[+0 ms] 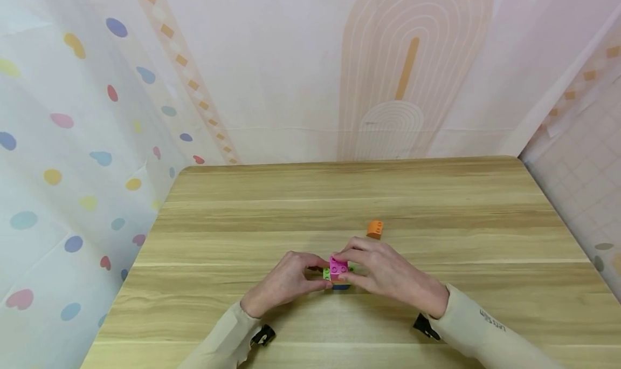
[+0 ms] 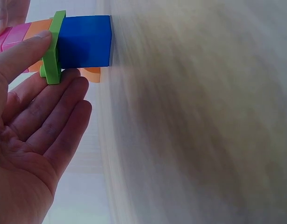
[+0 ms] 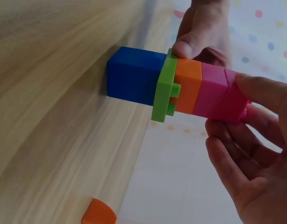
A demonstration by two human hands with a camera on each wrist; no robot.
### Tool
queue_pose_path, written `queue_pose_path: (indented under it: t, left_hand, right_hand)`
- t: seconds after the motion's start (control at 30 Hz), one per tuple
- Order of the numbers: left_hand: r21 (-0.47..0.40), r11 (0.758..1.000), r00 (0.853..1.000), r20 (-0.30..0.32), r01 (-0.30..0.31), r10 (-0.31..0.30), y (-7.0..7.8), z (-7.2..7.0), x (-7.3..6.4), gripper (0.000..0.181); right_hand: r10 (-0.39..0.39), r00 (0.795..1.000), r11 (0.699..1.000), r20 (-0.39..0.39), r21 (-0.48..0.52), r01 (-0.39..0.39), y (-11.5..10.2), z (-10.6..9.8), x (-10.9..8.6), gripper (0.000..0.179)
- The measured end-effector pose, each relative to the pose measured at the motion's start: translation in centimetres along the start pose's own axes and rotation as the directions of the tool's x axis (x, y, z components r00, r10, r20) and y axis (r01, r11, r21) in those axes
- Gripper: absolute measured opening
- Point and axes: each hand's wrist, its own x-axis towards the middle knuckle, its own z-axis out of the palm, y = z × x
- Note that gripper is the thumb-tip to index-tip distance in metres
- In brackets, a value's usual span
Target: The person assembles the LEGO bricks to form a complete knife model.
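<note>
A stack of toy building bricks stands on the table. Its blue brick [image 3: 134, 74] is at the bottom, with a wider green plate [image 3: 164, 86] on it, then an orange brick [image 3: 187, 84], then two pink bricks [image 3: 211, 91]. My left hand [image 1: 290, 278] pinches the stack at the green plate and orange brick, thumb on the near side. My right hand [image 1: 383, 266] grips the top pink brick between thumb and fingers. In the right wrist view the pink bricks sit flush, studs showing on the top one.
An orange brick with a curved top [image 1: 375, 229] lies on the wooden table [image 1: 242, 212] just beyond my right hand. Patterned curtains [image 1: 291, 72] hang behind and at the left of the table. A black wrist strap part [image 1: 263, 335] shows below the left sleeve.
</note>
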Motion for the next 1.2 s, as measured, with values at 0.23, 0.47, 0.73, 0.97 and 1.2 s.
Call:
queue_pose_path:
  t: [0.23,0.47,0.73,0.97,1.2]
  left_hand:
    - [-0.007,1.000,1.000,-0.004,0.006,-0.006,-0.1,0.0,0.0,0.026]
    - [-0.024,0.999,0.999,0.008,0.032,-0.032,0.0,0.2,0.0,0.025]
    - [-0.014,1.000,1.000,0.000,0.022,-0.022,0.0,0.0,0.0,0.026]
    - [0.009,1.000,1.000,-0.014,0.008,-0.008,0.0,-0.1,-0.1,0.028]
    - [0.027,1.000,1.000,0.002,0.015,-0.015,0.1,0.1,0.0,0.029]
  right_hand:
    - [0.014,0.999,1.000,0.051,-0.009,-0.014,-0.3,-0.3,0.4,0.032]
    - [-0.007,1.000,1.000,0.026,-0.017,0.007,-0.2,-0.1,0.2,0.031]
    - [-0.053,0.995,0.999,-0.083,0.003,0.054,0.3,0.8,-0.3,0.034]
    - [0.020,0.997,1.000,-0.071,-0.010,-0.021,0.0,0.9,-0.4,0.044]
    - [0.067,0.997,0.996,-0.037,0.055,-0.065,0.1,0.6,-1.0,0.048]
